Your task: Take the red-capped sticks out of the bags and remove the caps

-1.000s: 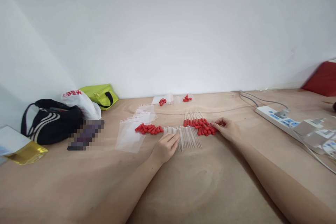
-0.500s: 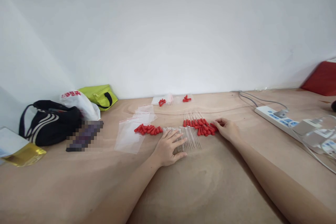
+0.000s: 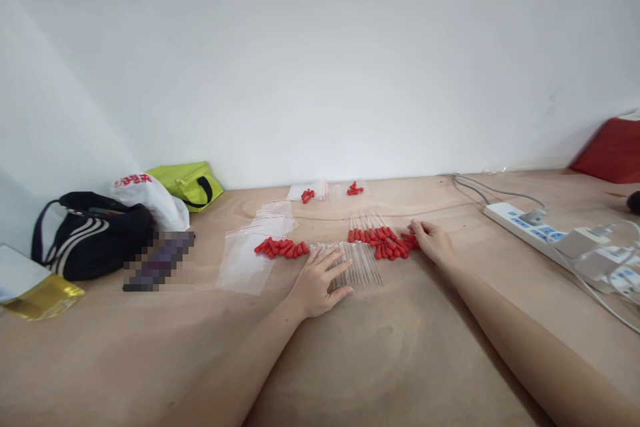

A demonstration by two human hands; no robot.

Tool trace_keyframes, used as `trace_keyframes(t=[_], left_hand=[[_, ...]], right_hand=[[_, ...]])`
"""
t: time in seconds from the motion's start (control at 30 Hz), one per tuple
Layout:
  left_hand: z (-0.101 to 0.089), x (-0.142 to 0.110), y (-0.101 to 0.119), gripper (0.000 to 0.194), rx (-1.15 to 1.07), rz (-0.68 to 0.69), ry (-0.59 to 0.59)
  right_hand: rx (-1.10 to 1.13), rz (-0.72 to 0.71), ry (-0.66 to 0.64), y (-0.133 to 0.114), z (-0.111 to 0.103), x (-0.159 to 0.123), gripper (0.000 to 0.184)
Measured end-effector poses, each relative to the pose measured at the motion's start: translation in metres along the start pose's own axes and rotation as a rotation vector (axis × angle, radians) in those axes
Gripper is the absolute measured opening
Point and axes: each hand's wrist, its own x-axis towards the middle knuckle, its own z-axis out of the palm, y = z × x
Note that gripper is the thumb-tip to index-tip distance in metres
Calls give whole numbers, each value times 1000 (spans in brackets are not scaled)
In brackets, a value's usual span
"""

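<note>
Flat on the table, my left hand (image 3: 320, 282) rests with its fingers spread over the left part of a row of clear glass dropper tubes (image 3: 367, 265). To its left lies a pile of red rubber bulbs (image 3: 283, 248). My right hand (image 3: 433, 240) is at the right end of another heap of red bulbs (image 3: 393, 251), its fingers curled together and touching them. Whether a bulb is pinched between those fingertips is hidden. Behind that heap, several droppers with red bulbs fitted (image 3: 367, 235) lie with their thin tips (image 3: 367, 220) pointing away.
Clear zip bags (image 3: 243, 263) lie overlapped at left; two bags holding red-bulbed droppers (image 3: 308, 195) are by the wall. A black bag (image 3: 95, 233), white plastic bag (image 3: 163, 207) and lime-green bag (image 3: 193, 183) stand far left. A power strip (image 3: 525, 227) with chargers and cables is at right.
My left hand has opened from curled fingers to spread ones over the glass tubes. My right hand has shifted slightly right, and a few red bulbs now extend further right beside it.
</note>
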Motion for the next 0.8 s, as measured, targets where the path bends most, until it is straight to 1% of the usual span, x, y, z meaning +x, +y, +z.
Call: trace_keyframes(t=[0.13,0.3,0.43,0.67,0.8], left_hand=[[1,-1,-1,46,15,14,40],[2,-3,-1,43,7,4,64],[1,-4,-1,40,-8,-3,63],[0,-3,0,36,-30,-20,72],[0,-3,0,35,-35,-16,90]], right_hand=[[-68,26,-35,-10,2,11,29],[-74,0,-137,-25,12,28,18],[-63,20,-155,-31,18,36,20],[-20,59,-249,-37,23,38,16],[8,98,-261,-41,26,40,16]])
